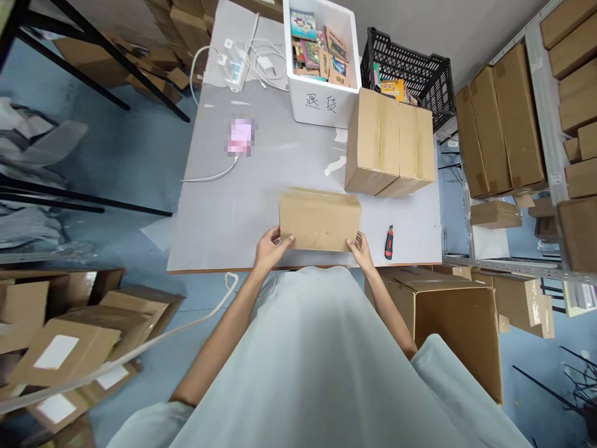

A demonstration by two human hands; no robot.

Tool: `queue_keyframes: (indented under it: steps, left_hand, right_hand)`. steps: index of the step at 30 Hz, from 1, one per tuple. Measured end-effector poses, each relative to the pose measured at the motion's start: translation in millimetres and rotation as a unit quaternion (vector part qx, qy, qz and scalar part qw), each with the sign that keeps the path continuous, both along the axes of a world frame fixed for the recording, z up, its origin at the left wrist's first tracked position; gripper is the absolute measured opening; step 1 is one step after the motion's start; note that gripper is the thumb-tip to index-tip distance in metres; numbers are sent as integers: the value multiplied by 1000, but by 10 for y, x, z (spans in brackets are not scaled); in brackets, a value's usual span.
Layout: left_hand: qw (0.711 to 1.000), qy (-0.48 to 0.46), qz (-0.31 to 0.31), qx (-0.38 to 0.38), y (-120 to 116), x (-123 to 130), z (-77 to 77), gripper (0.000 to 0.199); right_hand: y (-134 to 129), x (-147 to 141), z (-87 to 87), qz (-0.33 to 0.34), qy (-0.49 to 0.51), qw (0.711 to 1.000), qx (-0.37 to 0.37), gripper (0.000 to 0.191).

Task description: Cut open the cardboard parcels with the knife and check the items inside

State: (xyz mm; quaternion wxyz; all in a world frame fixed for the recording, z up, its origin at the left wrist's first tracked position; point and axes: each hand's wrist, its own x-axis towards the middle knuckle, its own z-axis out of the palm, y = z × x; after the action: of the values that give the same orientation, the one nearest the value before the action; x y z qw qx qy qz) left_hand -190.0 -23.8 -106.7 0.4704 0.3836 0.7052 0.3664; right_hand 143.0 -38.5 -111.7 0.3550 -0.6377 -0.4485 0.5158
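A closed brown cardboard box (321, 221) lies lengthwise near the front edge of the table, between my two hands. My left hand (271, 247) grips its lower left corner, thumb on the near face and fingers around the side. At the lower right corner my right hand (360, 250) holds it the same way, with the thumb in front. A red and black utility knife (388, 242) rests on the table to the right of my right hand. Two taller cardboard boxes (392, 143) stand side by side behind it.
At the back of the table (209, 218) stand a white foam bin (321, 102) of small colourful packs and a black plastic crate (436, 84). A power strip (237, 71) with cables lies back left. A large open carton (452, 330) stands right below the table; shelves hold more boxes.
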Motion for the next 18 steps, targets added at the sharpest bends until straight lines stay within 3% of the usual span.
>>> queue_keyframes:
  steps: [6,11,18]
  left_hand:
    - [1000,11,29,1,98,84,158,63]
    - [999,-2,37,-29,82,104,93,57]
    - [996,-46,54,-60,-119,112,-10,57]
  right_hand:
    - [292,23,48,1,-6,1000,-28,81]
    - [255,13,-11,0,-15,999,-48,83]
    - [80,211,-63,-42,-42,993,-99,77]
